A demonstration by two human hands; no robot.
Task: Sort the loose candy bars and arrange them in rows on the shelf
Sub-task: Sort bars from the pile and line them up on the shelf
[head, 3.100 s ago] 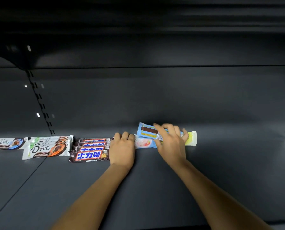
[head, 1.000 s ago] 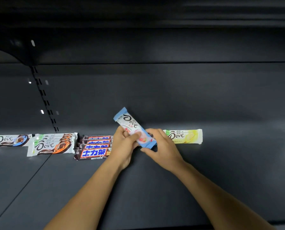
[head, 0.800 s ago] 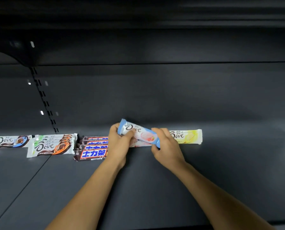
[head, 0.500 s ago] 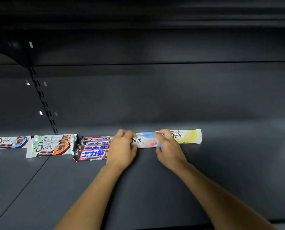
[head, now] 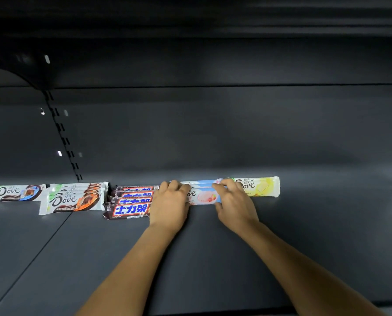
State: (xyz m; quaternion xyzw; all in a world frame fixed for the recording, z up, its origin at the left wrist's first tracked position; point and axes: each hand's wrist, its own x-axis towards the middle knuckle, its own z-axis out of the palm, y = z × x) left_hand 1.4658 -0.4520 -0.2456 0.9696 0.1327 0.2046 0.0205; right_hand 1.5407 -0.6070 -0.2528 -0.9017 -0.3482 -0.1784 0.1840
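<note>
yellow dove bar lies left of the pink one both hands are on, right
Wrong side. The head view shows the yellow Dove bar lying right of the pink Dove bar, which the left hand and right hand are both on.

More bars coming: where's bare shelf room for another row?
Bare shelf right of the yellow Dove bar and along the front. Crowded: back line from the leftmost Dove bar to the yellow one, left hand and right hand on the pink bar.
</note>
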